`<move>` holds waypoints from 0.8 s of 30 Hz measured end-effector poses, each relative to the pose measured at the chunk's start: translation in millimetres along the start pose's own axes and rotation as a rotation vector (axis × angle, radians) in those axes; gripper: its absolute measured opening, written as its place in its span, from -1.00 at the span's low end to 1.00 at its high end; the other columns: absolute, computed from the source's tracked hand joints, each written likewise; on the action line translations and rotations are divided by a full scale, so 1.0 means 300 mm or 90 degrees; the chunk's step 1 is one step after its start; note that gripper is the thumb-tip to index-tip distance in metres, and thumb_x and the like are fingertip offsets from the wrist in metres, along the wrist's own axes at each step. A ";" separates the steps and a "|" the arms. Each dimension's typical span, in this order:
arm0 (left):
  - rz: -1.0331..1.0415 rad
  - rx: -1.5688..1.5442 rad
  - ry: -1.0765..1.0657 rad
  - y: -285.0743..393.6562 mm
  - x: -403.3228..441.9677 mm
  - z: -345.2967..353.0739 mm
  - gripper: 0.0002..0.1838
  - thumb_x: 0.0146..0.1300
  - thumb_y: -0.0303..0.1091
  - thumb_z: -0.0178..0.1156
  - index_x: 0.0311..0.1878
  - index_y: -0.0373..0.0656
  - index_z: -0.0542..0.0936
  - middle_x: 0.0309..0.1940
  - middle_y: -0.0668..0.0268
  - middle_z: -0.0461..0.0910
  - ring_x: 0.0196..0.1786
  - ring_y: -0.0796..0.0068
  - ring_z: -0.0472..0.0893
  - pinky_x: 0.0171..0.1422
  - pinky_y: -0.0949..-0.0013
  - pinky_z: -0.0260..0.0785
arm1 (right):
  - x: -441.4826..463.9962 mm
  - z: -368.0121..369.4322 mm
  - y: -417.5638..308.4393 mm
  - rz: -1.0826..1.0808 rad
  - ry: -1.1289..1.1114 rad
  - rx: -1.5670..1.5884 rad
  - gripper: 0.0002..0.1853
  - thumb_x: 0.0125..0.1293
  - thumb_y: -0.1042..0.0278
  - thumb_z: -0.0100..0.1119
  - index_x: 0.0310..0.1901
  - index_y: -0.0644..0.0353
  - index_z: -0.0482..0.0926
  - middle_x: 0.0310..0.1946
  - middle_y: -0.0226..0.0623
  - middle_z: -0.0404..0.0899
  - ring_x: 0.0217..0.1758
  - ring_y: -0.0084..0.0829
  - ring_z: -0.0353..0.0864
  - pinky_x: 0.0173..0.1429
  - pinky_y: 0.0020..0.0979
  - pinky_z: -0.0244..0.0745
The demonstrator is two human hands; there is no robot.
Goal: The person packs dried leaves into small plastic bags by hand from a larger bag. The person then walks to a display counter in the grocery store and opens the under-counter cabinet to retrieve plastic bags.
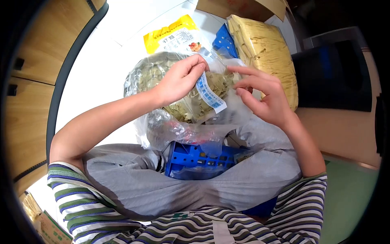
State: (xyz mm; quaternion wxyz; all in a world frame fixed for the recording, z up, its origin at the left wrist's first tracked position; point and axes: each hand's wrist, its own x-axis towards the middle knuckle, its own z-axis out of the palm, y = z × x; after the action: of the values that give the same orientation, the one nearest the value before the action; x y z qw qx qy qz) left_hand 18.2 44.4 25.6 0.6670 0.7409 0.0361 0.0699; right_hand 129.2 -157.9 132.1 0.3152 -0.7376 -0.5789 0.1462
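Note:
My left hand [183, 79] is closed, pinching the top edge of a small clear plastic bag [215, 85] with a white and blue label strip. Dried greenish leaves show through this bag, though I cannot tell how many are inside it and how many lie behind. To its right is my right hand [264, 91], fingers curved and apart, close to the bag's side with nothing visible in its grip. Under both hands sits a large clear plastic bag [142, 77] full of dried leaves, its loose film crumpled towards my lap.
Beyond the leaves lies a yellow and white printed packet [174, 35]. A blue plastic piece [224, 41] and a big wrapped yellowish bundle [264, 53] are at the back right. Between my legs stands a blue plastic stool or crate [191, 160]. Wooden drawers [44, 40] line the left.

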 end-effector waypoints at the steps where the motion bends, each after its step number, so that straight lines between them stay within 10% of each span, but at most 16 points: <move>1: -0.001 -0.002 0.000 0.004 -0.001 -0.006 -0.81 0.49 -0.30 -0.08 -0.12 -0.17 0.48 -0.39 0.50 0.41 -0.33 0.73 0.34 -0.23 0.55 0.26 | 0.000 0.004 0.009 0.006 -0.005 0.013 -0.83 0.14 0.60 0.21 -0.22 0.35 0.67 0.05 -0.08 0.62 -0.28 -0.46 0.68 -0.26 -0.51 0.54; 24: 0.098 0.135 0.126 0.122 -0.094 -0.020 -0.80 0.42 -0.41 -0.02 -0.06 -0.28 0.54 -0.40 0.19 0.59 -0.37 0.46 0.54 -0.24 0.37 0.38 | 0.126 0.003 -0.007 0.133 -0.211 0.259 -0.63 0.23 0.54 0.20 0.10 0.28 0.60 -0.22 -0.28 0.71 -0.63 -0.70 0.53 -0.56 -0.62 0.42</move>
State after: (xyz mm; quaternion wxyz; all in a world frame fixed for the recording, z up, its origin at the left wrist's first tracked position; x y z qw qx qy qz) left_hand -12.0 42.2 61.0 0.5712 0.7970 0.0517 0.1892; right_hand 138.0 -121.7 138.3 0.3409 -0.6812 -0.5019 0.4097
